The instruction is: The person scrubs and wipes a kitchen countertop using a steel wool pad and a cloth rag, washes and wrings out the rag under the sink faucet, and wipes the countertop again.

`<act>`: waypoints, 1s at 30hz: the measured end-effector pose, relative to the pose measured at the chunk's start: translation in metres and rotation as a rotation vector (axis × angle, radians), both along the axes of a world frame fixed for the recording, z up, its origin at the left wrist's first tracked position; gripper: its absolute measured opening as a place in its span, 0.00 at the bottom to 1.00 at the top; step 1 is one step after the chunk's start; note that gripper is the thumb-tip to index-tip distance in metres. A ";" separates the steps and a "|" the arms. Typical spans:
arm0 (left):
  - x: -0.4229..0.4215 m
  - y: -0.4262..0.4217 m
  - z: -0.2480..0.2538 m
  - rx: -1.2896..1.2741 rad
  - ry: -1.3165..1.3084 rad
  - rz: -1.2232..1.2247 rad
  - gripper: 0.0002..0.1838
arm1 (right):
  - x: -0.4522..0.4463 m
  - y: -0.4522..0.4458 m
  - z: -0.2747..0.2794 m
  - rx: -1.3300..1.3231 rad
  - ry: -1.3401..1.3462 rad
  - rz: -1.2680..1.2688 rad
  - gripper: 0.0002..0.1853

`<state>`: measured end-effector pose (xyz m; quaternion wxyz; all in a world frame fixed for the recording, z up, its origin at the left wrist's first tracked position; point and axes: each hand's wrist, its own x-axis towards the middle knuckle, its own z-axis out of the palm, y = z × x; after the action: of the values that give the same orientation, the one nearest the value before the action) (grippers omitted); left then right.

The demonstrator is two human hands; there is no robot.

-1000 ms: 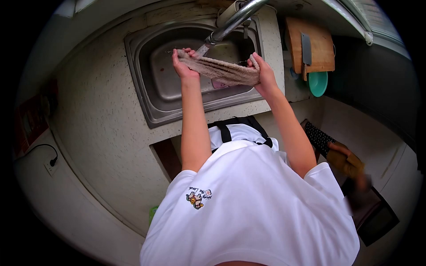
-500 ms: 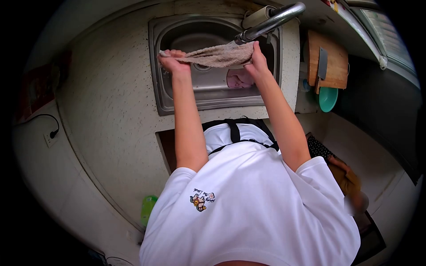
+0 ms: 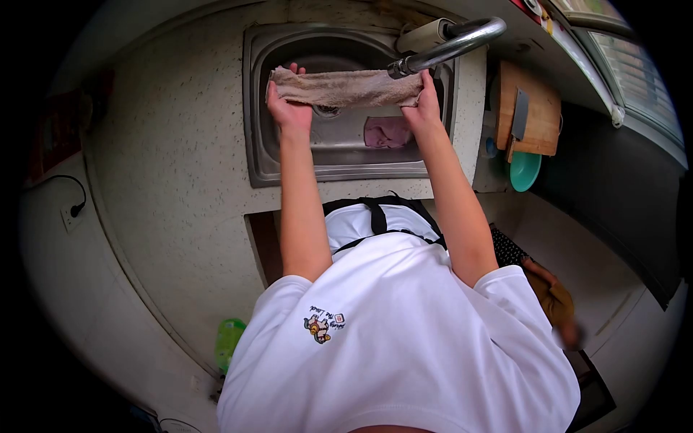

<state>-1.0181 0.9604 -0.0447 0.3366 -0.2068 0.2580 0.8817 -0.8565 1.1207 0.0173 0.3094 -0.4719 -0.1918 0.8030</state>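
A beige cloth is stretched sideways between my two hands, above the steel sink. My left hand grips its left end, with some fingertips showing above the cloth. At the other end, my right hand holds the cloth with the thumb side up. The curved metal faucet reaches over the cloth near my right hand, its spout just above the fabric. On the sink floor below lies a pink cloth, close to my right wrist. Part of the drain shows under the beige cloth.
Right of the sink are a wooden cutting board, a cleaver and a turquoise bowl. A pale roll stands behind the sink. Another person is at the lower right. Speckled counter extends left.
The beige cloth has gone from bunched and narrow at the left to spread wider and flatter. My left hand has opened out its grip on that end.
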 end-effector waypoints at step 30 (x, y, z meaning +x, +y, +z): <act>0.061 0.021 0.042 -0.047 0.659 -0.663 0.34 | -0.032 -0.062 -0.018 0.005 0.152 0.294 0.12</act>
<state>-0.9573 0.9816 -0.0028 0.4956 0.1701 0.4232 0.7391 -0.8881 1.0584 -0.0004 0.2034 -0.3759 -0.2371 0.8724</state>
